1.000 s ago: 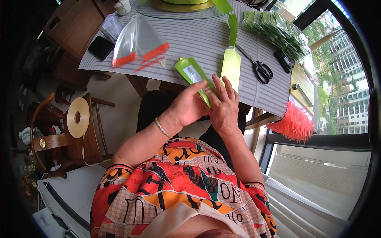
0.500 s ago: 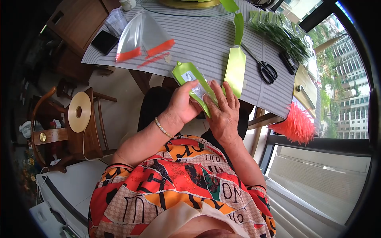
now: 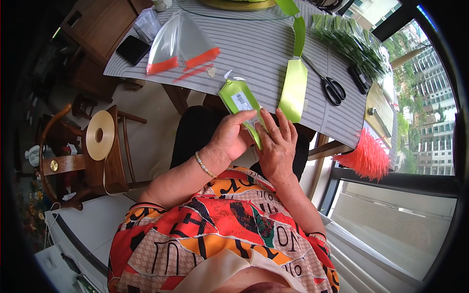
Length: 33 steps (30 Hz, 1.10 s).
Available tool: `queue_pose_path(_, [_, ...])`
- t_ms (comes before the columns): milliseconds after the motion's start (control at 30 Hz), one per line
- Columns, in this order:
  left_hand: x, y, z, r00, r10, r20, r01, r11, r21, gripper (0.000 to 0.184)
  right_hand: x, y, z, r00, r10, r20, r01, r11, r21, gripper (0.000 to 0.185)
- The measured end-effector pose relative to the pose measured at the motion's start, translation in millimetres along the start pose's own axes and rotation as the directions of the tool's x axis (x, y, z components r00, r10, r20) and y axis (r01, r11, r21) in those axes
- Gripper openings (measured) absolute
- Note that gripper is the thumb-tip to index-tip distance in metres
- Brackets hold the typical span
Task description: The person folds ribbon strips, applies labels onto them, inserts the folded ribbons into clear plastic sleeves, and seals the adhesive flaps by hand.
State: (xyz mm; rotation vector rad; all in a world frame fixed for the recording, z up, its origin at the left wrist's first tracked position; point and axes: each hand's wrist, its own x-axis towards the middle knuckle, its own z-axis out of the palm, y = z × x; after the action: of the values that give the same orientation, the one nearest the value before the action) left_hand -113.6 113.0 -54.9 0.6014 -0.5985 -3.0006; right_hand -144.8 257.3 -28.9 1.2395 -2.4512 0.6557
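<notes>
A lime-green packet [image 3: 229, 91] with a white barcode label lies under clear plastic film, held over my lap just below the table edge. My left hand [image 3: 228, 139] grips its lower left side, thumb on top and the other fingers hidden underneath. Along the lower right edge, my right hand [image 3: 277, 149] holds the packet with long, nearly straight fingers on top; its thumb is hidden. Light glints on loose film at the packet's top end. Just beyond my right fingertips, a lime-green ribbon [image 3: 293, 90] hangs down over the striped tablecloth [image 3: 244, 46].
Black-handled scissors [image 3: 334, 92] and a small black tool [image 3: 358, 79] lie right, near piled green packets [image 3: 349, 46]. Red-orange strips [image 3: 366, 155] overhang the right corner. Clear red-edged bags [image 3: 168, 44] and a flat black object [image 3: 133, 50] lie left. A cream tape roll [image 3: 108, 134] rests on a chair.
The packet has turned slightly more upright, and film glints now show at its top end. My hands have slid a little lower along it. The whole view has shifted slightly.
</notes>
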Motion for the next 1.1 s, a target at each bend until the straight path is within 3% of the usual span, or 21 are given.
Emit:
queue_pose_path(67, [-9, 12, 13, 0.998, -0.056, -0.013, 0.054, 0.994, -0.09, 0.03, 0, -1, 0, 1.0, 0.008, -0.012, -0.008, 1.0, 0.002, 0.043])
queue_pose_path(267, [-4, 7, 8, 0.996, 0.017, -0.082, -0.018, 1.0, -0.013, 0.031, 0, -2, 4, 1.0, -0.005, -0.013, 0.004, 1.0, -0.017, 0.042])
queue_pose_path(567, [-8, -4, 5, 0.997, -0.02, -0.071, 0.014, 0.997, -0.078, 0.03, -3, -1, 16, 0.998, -0.028, -0.065, 0.03, 0.999, 0.028, 0.036])
queue_pose_path(767, [-5, 0, -1, 0.992, 0.109, -0.06, -0.105, 0.992, 0.066, 0.027, -3, -1, 14, 0.999, -0.017, -0.046, 0.019, 0.999, 0.043, 0.038])
queue_pose_path(967, [-8, 14, 9, 0.998, 0.009, -0.07, -0.015, 0.995, -0.095, 0.029, -3, -3, 13, 0.998, -0.023, -0.056, 0.025, 0.999, 0.037, 0.039])
queue_pose_path(1100, [-3, 7, 3, 0.992, 0.079, -0.103, -0.081, 0.997, -0.019, 0.028, -2, -5, 14, 0.998, -0.032, -0.062, 0.032, 0.999, -0.001, 0.039])
